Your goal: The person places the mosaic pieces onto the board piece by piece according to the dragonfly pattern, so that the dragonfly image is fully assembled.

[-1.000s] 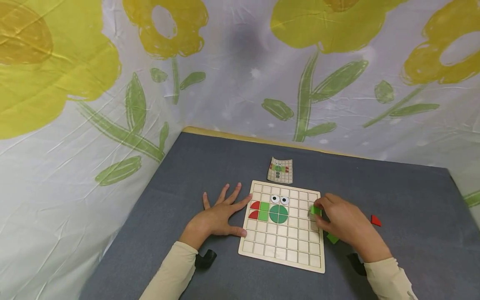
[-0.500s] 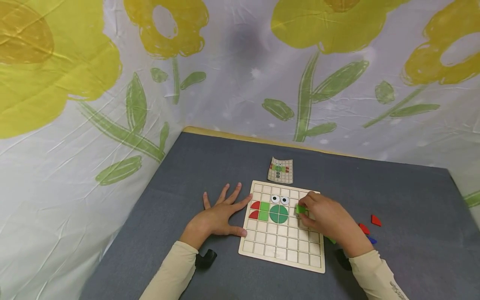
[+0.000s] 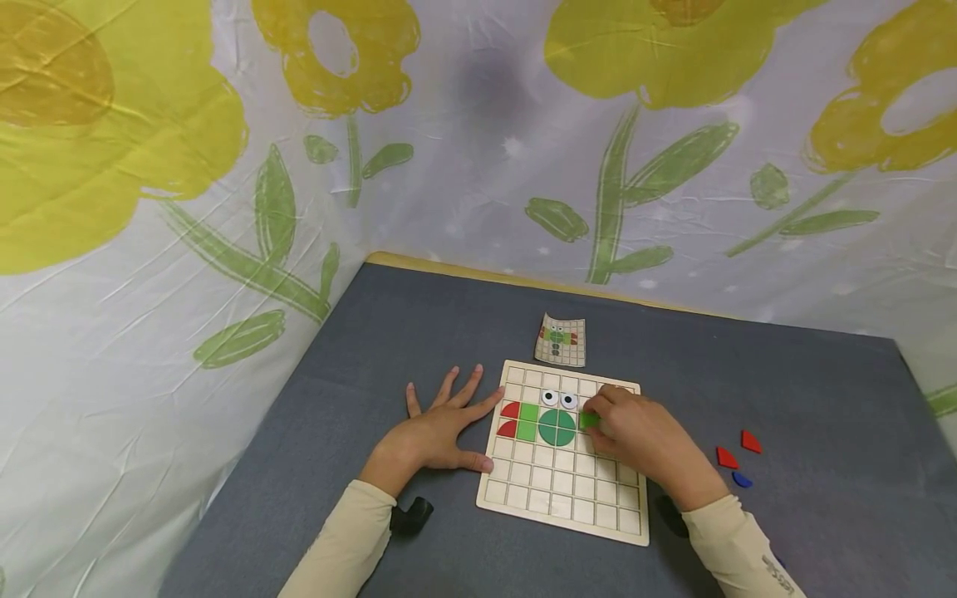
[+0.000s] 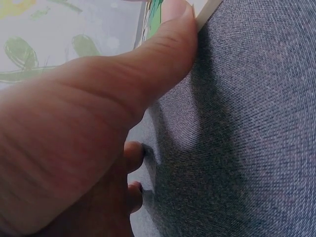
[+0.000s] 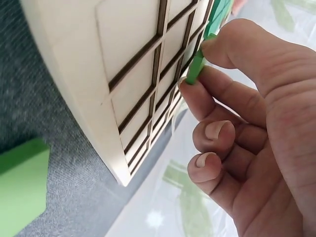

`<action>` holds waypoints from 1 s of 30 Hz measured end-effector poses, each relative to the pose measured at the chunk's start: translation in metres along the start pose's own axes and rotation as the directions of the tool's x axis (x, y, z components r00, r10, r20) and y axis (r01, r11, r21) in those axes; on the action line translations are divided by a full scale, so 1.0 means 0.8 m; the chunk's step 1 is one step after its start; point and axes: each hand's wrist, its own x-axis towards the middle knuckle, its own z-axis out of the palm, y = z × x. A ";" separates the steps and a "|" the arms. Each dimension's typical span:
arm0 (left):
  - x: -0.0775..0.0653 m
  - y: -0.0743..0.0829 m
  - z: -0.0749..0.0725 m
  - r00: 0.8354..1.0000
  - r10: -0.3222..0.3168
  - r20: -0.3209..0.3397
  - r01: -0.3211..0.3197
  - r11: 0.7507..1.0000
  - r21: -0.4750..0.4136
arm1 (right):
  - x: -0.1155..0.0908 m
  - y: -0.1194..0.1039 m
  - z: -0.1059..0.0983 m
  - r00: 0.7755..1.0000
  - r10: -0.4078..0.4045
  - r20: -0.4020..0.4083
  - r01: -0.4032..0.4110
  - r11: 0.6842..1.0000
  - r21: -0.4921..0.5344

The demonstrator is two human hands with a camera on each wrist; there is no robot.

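Observation:
A wooden grid board [image 3: 561,502] lies on the dark cloth. Set in it are red quarter-circle tiles [image 3: 509,428], light green square tiles [image 3: 527,422], a dark green circle [image 3: 557,428] made of quarters, and two eye tiles [image 3: 559,399]. Spread out flat, my left hand [image 3: 437,436] touches the board's left edge with thumb and forefinger. My right hand [image 3: 639,436] pinches a light green square tile [image 5: 196,66] between thumb and forefinger, just right of the dark green circle. In the head view that hand covers part of the board's right side.
Behind the board lies a small picture card [image 3: 561,340] of a patterned grid. On the cloth to the right are loose red tiles [image 3: 727,458] and a blue tile [image 3: 742,480]. A light green tile [image 5: 24,182] lies beside the board. A flower-printed curtain [image 3: 478,166] hangs behind.
My right hand has moved left over the board with the light green tile, from its right edge to beside the dark green circle. My left hand has stayed in place.

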 end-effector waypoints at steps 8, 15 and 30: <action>0.001 0.000 0.000 1.000 0.007 0.002 -0.007 1.000 0.004 | 0.001 -0.003 0.001 1.000 0.011 0.014 -0.011 1.000 -0.009; 0.001 -0.001 0.000 1.000 0.007 0.003 -0.007 1.000 0.000 | 0.000 -0.002 0.005 1.000 0.005 0.007 -0.005 1.000 -0.016; 0.011 -0.017 0.018 0.998 0.050 -0.030 -0.052 0.996 -0.070 | -0.003 -0.002 0.006 0.999 -0.028 -0.042 0.028 1.000 0.005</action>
